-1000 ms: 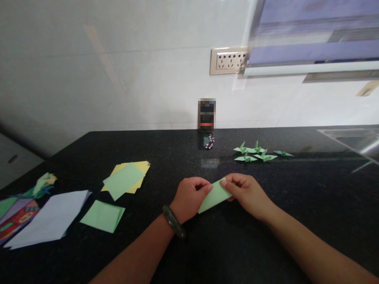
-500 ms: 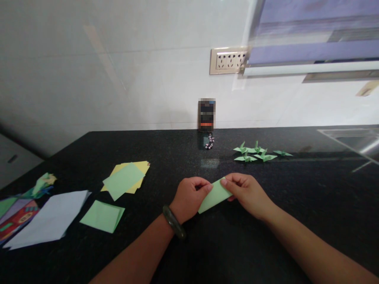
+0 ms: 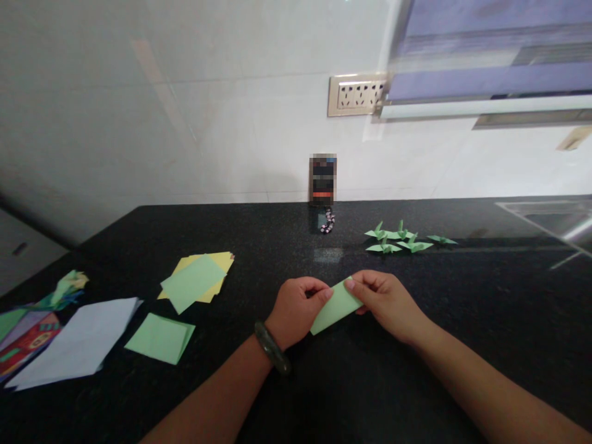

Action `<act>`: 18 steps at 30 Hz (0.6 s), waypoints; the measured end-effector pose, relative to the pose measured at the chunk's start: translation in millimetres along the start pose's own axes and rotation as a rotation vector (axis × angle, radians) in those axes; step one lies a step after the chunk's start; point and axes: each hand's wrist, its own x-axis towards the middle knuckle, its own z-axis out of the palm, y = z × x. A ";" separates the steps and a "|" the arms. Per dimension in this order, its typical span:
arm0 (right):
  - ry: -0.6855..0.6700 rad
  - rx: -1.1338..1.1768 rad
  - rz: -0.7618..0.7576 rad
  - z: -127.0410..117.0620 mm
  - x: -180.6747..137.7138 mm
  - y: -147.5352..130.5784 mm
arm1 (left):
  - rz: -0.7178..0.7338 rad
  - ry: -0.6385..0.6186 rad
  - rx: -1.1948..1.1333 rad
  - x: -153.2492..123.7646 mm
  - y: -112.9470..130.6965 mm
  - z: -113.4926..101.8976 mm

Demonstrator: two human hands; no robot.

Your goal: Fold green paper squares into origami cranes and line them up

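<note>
A light green sheet of origami paper point(image 3: 335, 308), folded into a narrow rectangle, is held between my two hands over the dark counter. My left hand point(image 3: 298, 308) pinches its upper left edge between thumb and fingers; a dark bangle circles that wrist. At the paper's right end my right hand point(image 3: 386, 302) presses thumb against fingers, the fingertips partly hidden behind the sheet. Beyond the hands, to the right, several folded green paper cranes point(image 3: 414, 246) stand close together. A folded green paper square point(image 3: 160, 338) lies left of my left arm.
Green and yellow sheets point(image 3: 194, 280) are stacked at the left. Farther left lie white paper point(image 3: 81, 345), a colourful printed packet point(image 3: 30, 345) and crumpled coloured paper point(image 3: 67, 290). A phone-like object point(image 3: 322, 180), its front pixelated, leans on the wall, with a beaded strap point(image 3: 328, 221) below.
Almost nothing differs. Both hands keep the same hold, and the folded paper has shifted by only a hair.
</note>
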 end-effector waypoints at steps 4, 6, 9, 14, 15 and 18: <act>0.002 0.005 -0.005 -0.3 0.3 0.3 | -0.002 -0.002 -0.014 0.0 0.7 -0.3; 0.005 0.015 -0.002 -0.3 0.4 -0.3 | -0.004 -0.006 -0.025 0.1 0.4 -0.4; 0.007 0.085 0.023 1.9 -0.6 -2.3 | -0.027 -0.001 -0.056 0.2 -0.6 0.3; 0.026 0.396 0.118 14.3 -7.0 -4.3 | -0.106 0.082 -0.244 -2.0 1.2 4.9; 0.017 0.426 0.134 17.2 -8.4 -4.0 | -0.118 0.091 -0.282 -2.9 2.4 6.1; 0.008 0.467 0.163 23.6 -11.0 -2.2 | -0.124 0.092 -0.336 -5.3 5.5 9.5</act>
